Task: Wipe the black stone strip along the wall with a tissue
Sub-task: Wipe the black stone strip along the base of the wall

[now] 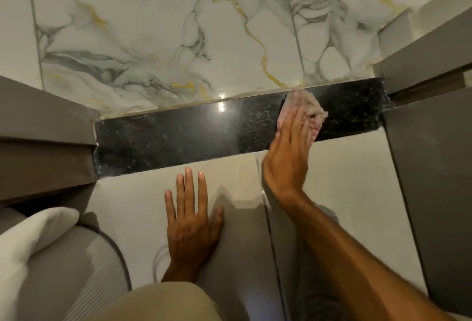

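Observation:
A glossy black stone strip (pixel 178 131) runs along the foot of the marble-patterned wall (pixel 158 29), from the grey panel on the left to the grey cabinet on the right. My right hand (pixel 287 157) presses a crumpled pale tissue (pixel 305 107) flat onto the right part of the strip, fingers stretched over it. The tissue is blurred and partly hidden under my fingers. My left hand (pixel 191 221) rests palm down on the beige floor tile (pixel 132 205) in front of the strip, fingers spread, holding nothing.
A grey cabinet side (pixel 429 167) bounds the strip on the right and a grey stepped panel (pixel 46 141) on the left. A white cloth (pixel 28 241) lies over a grey ribbed mat (pixel 71 279) at the lower left. My knee in beige fabric (pixel 163 305) is at the bottom.

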